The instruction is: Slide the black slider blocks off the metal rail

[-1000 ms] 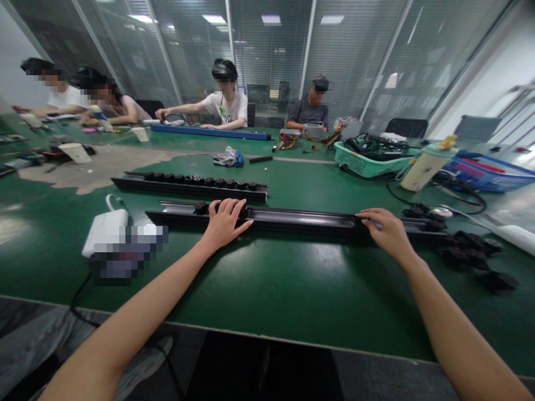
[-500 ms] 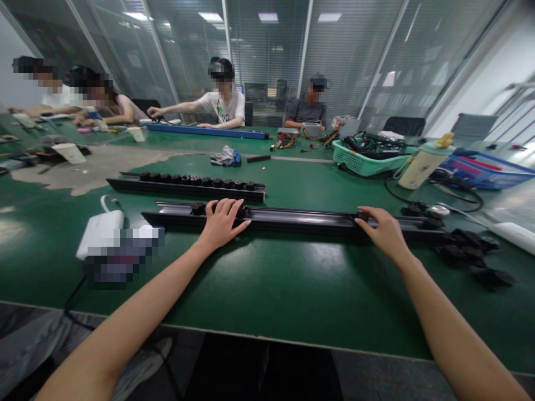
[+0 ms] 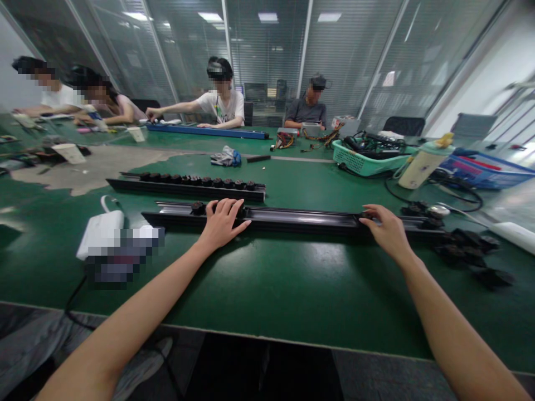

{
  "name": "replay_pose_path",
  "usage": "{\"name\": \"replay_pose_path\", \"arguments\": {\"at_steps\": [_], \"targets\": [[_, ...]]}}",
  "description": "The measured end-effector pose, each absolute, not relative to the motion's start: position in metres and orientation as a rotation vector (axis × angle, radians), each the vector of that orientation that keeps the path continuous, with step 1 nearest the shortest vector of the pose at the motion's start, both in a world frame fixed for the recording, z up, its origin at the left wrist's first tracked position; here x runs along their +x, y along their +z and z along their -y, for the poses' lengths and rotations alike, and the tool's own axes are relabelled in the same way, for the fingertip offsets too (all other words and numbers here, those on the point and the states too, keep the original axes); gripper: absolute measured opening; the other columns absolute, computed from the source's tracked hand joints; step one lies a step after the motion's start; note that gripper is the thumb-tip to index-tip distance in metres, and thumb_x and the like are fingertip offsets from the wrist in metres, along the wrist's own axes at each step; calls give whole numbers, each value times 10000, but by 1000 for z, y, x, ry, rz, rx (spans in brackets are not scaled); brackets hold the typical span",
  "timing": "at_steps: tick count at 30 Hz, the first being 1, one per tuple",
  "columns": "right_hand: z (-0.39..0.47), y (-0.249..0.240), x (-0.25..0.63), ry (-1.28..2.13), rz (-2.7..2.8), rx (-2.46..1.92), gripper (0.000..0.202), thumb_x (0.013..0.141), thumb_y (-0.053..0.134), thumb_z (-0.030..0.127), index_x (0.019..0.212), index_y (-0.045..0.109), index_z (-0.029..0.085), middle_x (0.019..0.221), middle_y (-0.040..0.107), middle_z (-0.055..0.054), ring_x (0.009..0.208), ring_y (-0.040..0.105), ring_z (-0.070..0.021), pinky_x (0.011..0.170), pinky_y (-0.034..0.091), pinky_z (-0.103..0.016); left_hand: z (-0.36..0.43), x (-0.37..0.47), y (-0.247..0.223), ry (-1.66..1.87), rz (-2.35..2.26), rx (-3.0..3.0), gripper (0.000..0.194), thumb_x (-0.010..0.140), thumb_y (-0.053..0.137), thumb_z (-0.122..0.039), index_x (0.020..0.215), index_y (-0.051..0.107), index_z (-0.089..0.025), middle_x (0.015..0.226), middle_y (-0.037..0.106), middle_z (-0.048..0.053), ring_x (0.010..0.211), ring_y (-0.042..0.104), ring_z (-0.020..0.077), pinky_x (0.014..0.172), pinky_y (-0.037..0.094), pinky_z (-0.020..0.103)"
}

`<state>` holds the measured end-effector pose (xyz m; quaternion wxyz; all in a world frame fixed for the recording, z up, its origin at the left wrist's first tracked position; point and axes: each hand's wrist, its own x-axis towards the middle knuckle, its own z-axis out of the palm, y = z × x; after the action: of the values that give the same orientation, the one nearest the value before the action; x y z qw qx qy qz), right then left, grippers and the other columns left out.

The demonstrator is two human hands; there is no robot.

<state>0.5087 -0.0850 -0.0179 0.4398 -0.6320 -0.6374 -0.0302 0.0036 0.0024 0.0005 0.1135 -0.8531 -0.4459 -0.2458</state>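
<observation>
A long black channel rail [image 3: 301, 220] lies across the green table in front of me. My left hand [image 3: 221, 223] is draped over its left part, fingers curved across the top and thumb along the near side. Small black pieces sit in the channel there; one [image 3: 198, 208] shows left of my fingers, and others are partly hidden under them. Farther right, my right hand [image 3: 387, 225] pinches a small dark piece [image 3: 368, 214] at the channel, mostly covered by thumb and fingers. Loose black pieces [image 3: 463, 245] lie in a pile beyond the rail's right end.
A second black rail [image 3: 188, 189] holds a row of black pieces behind. At left are a white charger [image 3: 100, 231] and a blurred-out object. A green basket [image 3: 368, 161], a bottle [image 3: 424, 167] and cables stand back right. Several people sit across the table near a blue bar [image 3: 204, 131].
My right hand has slid slightly right along the rail with the small dark piece. My left hand and the rail have stayed put.
</observation>
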Motion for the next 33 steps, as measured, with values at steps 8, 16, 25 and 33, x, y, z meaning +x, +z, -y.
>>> {"name": "replay_pose_path", "arguments": {"at_steps": [8,16,25,33], "targets": [[86,-16,511,-52,1560,-1605,381,861,679,434,1178,717,227,1078,782,-138,1035,734,-350,1029,570,-592,-1,4,2,-694,1311,-2498,683,1069,429,-606,1605,475,-185,1477,619,209,1432,500,380,1214,244,589],[88,-12,509,-49,1542,-1618,328,880,684,443,1135,725,241,1062,790,-120,1025,733,-336,1026,575,-580,-3,3,1,-727,1310,-2510,683,1060,449,-604,1612,478,-202,1478,615,203,1421,495,388,1217,239,595],[88,-12,512,-31,1564,-1626,334,889,687,449,1140,715,230,1066,785,-131,1027,740,-340,1017,570,-578,-2,2,2,-710,1307,-2506,688,1063,441,-611,1610,475,-194,1478,612,212,1431,495,380,1219,244,594],[89,-11,511,-90,1591,-1625,314,902,653,440,1128,720,231,1054,781,-132,1029,726,-348,1009,562,-582,-2,3,2,-709,1305,-2512,697,1064,441,-607,1610,474,-177,1478,609,214,1432,493,387,1225,234,603]]}}
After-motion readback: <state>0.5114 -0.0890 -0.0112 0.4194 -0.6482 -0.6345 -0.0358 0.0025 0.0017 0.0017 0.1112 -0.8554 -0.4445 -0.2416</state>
